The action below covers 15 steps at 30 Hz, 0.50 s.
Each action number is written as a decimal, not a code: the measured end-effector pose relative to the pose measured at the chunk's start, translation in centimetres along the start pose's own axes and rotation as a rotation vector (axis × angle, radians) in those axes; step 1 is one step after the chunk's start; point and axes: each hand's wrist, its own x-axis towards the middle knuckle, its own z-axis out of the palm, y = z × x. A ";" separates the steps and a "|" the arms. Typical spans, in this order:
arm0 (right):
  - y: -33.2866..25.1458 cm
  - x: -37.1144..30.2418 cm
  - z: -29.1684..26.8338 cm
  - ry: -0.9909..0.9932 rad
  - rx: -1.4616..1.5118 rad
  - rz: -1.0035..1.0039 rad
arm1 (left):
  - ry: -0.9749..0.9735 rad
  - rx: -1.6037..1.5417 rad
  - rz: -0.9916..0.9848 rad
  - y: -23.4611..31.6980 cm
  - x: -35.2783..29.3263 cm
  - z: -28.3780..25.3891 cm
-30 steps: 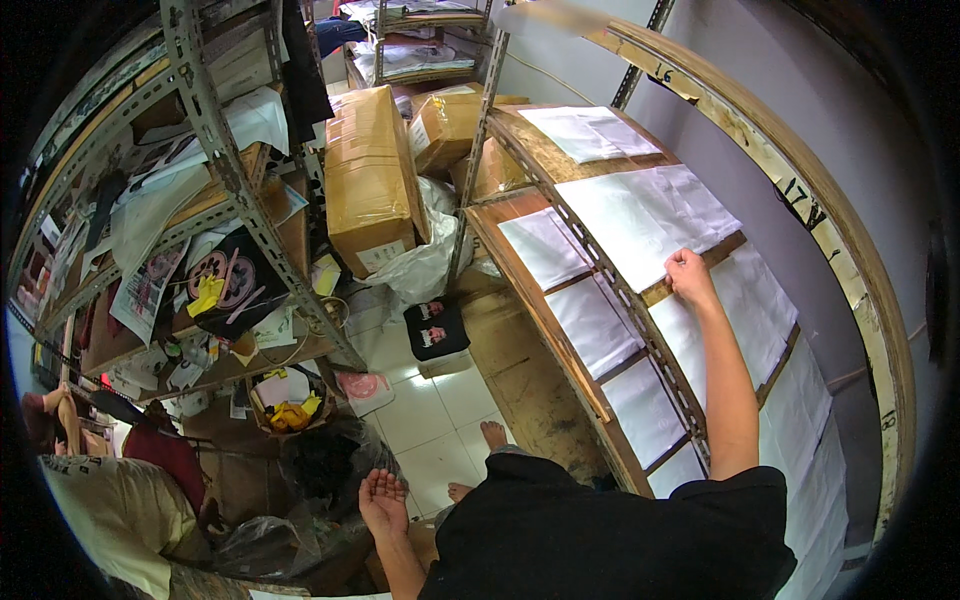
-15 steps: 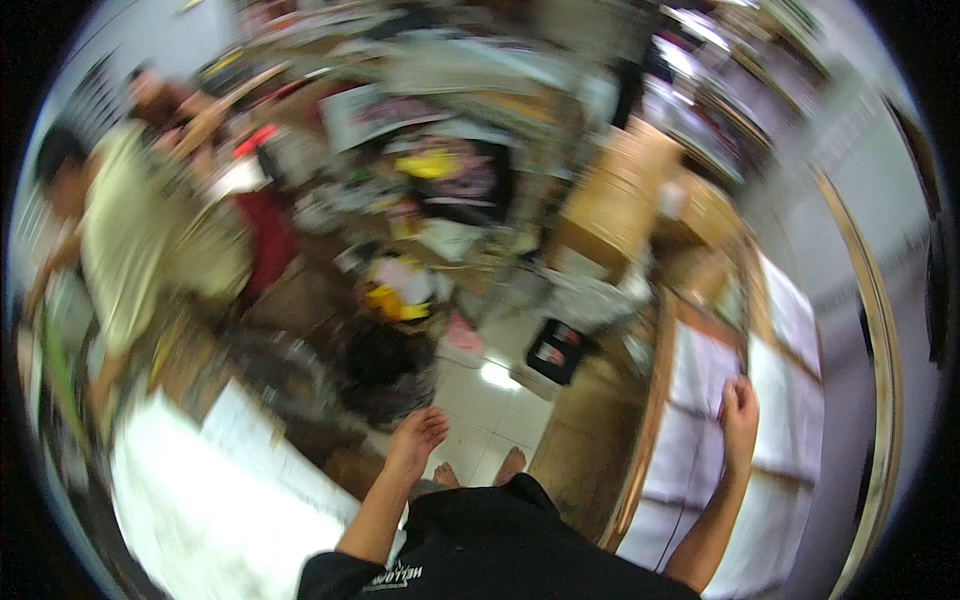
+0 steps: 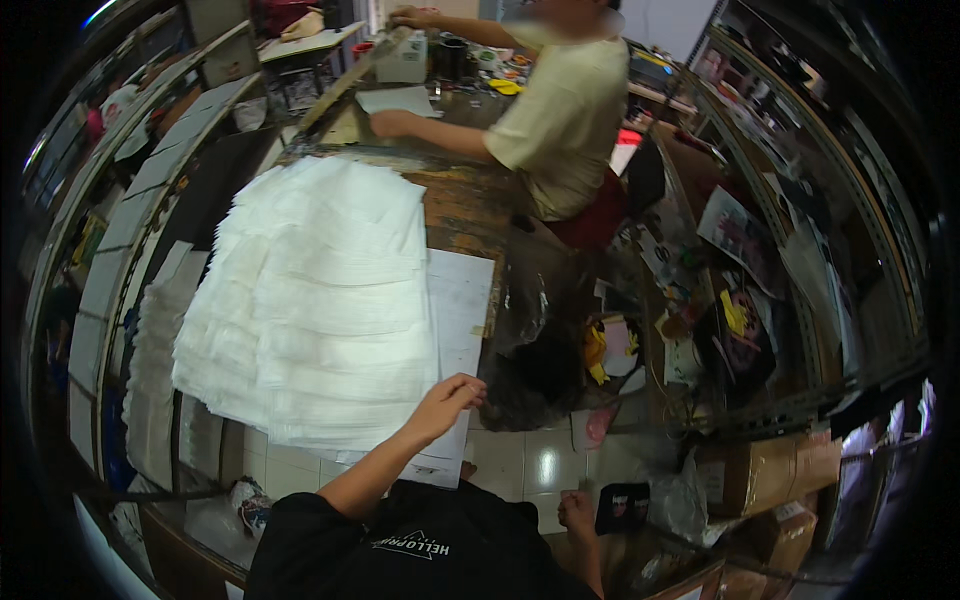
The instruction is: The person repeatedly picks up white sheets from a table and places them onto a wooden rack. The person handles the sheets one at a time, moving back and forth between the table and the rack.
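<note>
My left hand is over the printed white sheet at the table's near right corner. Its fingers are loosely stretched and hold nothing I can see. Left of it lies a broad spread of overlapping thin white sheets, fanned out in rows across the worn wooden table. Low over the tiled floor, my right hand hangs with its fingers curled in; nothing shows in them. A black item with a small print is just to its right.
A co-worker in a pale yellow shirt reaches over the table's far end. Shelving runs along the left. A dark plastic bag stands beside the table's right edge. Cardboard boxes are at the lower right, below a cluttered rack.
My view has swung left, bringing the white sheets and table to the middle. My left hand is now over the table corner; my right hand has come away from the rack of white panels.
</note>
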 end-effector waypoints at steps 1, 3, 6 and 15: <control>-0.6 0.6 1.0 -0.031 -0.014 0.002 | 0.070 0.010 0.021 0.2 -0.5 -1.2; -2.0 1.7 2.8 -0.086 -0.038 0.007 | 0.199 0.062 0.078 0.2 -1.2 -3.4; -3.1 2.7 3.7 -0.088 -0.114 -0.066 | 0.356 0.179 0.137 1.2 -1.9 -5.4; -1.0 2.1 1.3 -0.001 -0.143 -0.026 | 0.655 1.143 0.601 5.3 0.4 -7.9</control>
